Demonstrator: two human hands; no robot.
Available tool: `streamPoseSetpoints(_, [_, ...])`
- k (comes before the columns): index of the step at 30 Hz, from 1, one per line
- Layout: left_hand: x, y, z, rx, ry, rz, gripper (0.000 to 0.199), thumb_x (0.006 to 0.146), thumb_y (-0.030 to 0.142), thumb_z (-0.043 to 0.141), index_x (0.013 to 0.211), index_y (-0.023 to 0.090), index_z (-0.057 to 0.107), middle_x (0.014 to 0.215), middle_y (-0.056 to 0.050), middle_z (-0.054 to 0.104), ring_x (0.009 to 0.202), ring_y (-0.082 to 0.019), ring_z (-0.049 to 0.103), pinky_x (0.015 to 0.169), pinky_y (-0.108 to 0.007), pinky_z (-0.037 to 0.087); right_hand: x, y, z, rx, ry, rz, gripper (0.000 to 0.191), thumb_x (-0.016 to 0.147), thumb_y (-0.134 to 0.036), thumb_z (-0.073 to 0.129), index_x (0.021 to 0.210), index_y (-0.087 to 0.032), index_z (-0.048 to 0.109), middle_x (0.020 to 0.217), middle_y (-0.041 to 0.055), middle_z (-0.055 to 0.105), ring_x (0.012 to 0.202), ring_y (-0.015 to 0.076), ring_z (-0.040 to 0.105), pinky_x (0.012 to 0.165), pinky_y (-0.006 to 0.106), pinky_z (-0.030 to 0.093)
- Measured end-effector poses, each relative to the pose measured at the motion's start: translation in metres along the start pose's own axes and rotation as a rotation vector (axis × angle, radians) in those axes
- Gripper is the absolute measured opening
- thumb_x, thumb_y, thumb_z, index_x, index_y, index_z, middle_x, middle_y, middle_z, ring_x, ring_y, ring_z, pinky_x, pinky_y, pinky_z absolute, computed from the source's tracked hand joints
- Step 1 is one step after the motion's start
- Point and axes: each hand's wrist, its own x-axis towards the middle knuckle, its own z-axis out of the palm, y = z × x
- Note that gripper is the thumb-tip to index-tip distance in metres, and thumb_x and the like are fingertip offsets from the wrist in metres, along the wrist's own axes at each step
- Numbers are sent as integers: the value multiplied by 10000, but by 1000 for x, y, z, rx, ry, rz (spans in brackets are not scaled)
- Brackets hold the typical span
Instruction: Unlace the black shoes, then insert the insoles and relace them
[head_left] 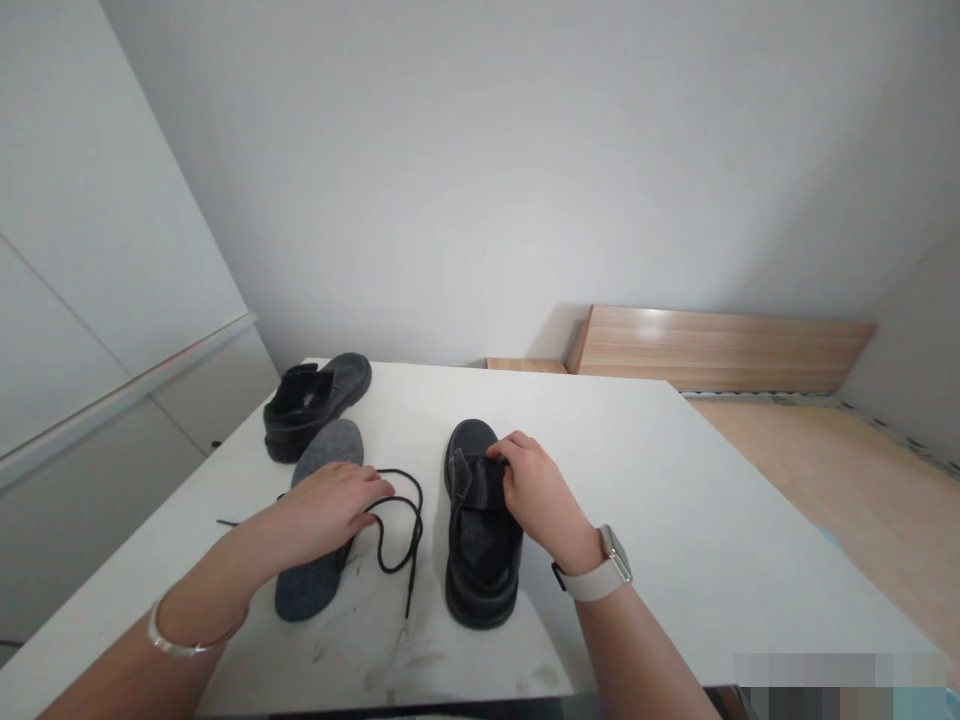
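R hand on near shoe, L hand at lace

Landmark = near shoe [472, 585]: black, upright on white worktop [637, 480], toe pointing away fr. wearer, heel toward.

R hand [534, 490]: at landmark's R side, fingers bent over top flap [491, 484], grasping its edge nr. the toe end. Pale-strap watch [616, 553] on that wrist, R of landmark's heel.

L hand [341, 500]: L of landmark, over grey insole [307, 595], thumb + fingers at black lace [418, 520]. Can't tell if lace is pinched or only touched. Bracelet [199, 648] on that forearm, farther L.

Lace: loose loops betw. L hand & landmark, one tip hanging toward wearer; another bit shows L of insole.

Insole: L of landmark, lengthwise, middle hidden by L hand.

Far shoe [300, 405]: black, beyond & L of landmark, just past insole's far end.

Wood panel [705, 348]: well beyond landmark, to R.
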Motion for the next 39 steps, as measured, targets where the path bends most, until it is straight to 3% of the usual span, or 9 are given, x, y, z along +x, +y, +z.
streamPoseSetpoints(5, [-5,3,-7,-47,135,144,511,845,0,397,1141,272,713,1254,-66,676,1177,-258,621,1050,-438,461,-20,-4,-14,-73,-88,-53,382,860,-41,586,1231,-122,629,1205,112,605,1134,239,563,1039,371,464])
streamPoseSetpoints(10, [5,51,-22,-198,352,212,331,969,169,397,1218,188,615,1278,-109,652,1204,-235,600,1062,-407,481,-26,-24,-15,-346,-166,-98,701,695,-296,870,1299,-117,563,1256,164,569,1161,344,535,980,492,490])
streamPoseSetpoints(13, [19,77,-18,-243,289,235,497,935,295,558,1402,163,453,1460,-164,520,1351,-284,496,1140,-469,427,-21,-34,-8,-513,-99,-76,534,778,-263,790,1241,-96,583,1171,174,590,1079,344,564,901,478,510])
streamPoseSetpoints(15, [29,87,-11,-258,222,236,655,862,231,621,1456,110,374,1497,-210,467,1386,-310,458,1161,-490,407,-19,-36,-5,-564,-86,-84,459,835,-227,708,1246,-70,577,1138,177,600,1030,333,579,856,459,515])
streamPoseSetpoints(20, [49,95,7,-302,244,176,645,771,93,569,1396,15,431,1398,-242,536,1330,-323,481,1153,-485,409,-21,-32,-14,-443,-104,-74,200,890,-130,571,1075,-124,645,1010,103,669,956,268,618,798,366,491])
streamPoseSetpoints(25, [63,95,15,-476,395,42,472,852,145,541,1320,86,520,1187,-160,661,1151,-284,559,1048,-467,467,-19,-23,-19,-342,-13,-31,168,981,-160,488,1000,-179,654,919,48,688,854,218,631,714,333,443])
streamPoseSetpoints(31, [71,90,18,-706,460,-19,144,821,281,600,841,200,718,857,-47,713,902,-247,575,843,-373,459,-23,-33,-21,-180,214,-206,126,966,-120,522,958,-172,636,983,71,642,930,218,564,812,334,461])
streamPoseSetpoints(34, [76,88,21,-1050,424,-100,133,728,298,658,735,182,722,752,-24,697,788,-214,579,756,-328,442,-28,-42,-26,-169,26,-342,146,940,-76,534,959,-163,651,1025,82,651,928,198,589,800,308,488])
streamPoseSetpoints(39, [83,88,27,-1546,366,-286,215,612,327,818,652,146,711,666,-8,676,675,-155,581,722,-286,441,-26,-52,-25,-381,-415,-310,109,887,-144,630,933,-99,719,954,150,718,861,257,701,718,336,544])
